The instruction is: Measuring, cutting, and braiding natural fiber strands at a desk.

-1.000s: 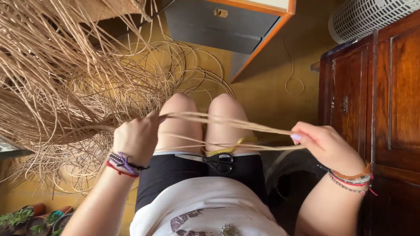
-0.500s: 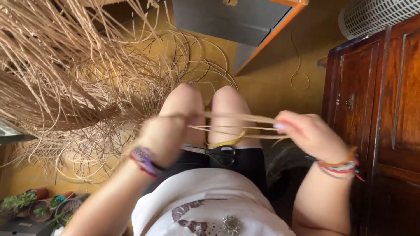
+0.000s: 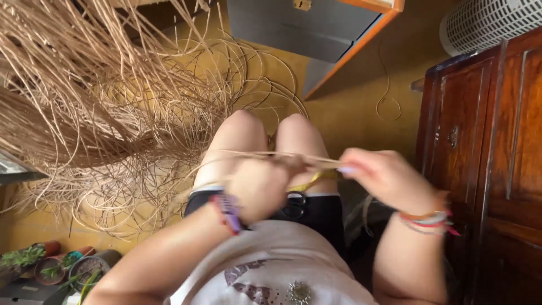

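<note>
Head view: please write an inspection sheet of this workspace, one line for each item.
Surface: yellow floor, partly covered by strands.
Job's things: thin rattan strands stretched between both hands over the knees; big loose rattan bundle at left.
Clutter: potted plants at lower left.
Grippers: left hand closed on the strands; right hand pinching them; both blurred.
Cables: one thin cord on the floor.
Surroundings: dark wooden cabinet at right, grey panel with orange edge, white perforated basket.
</note>
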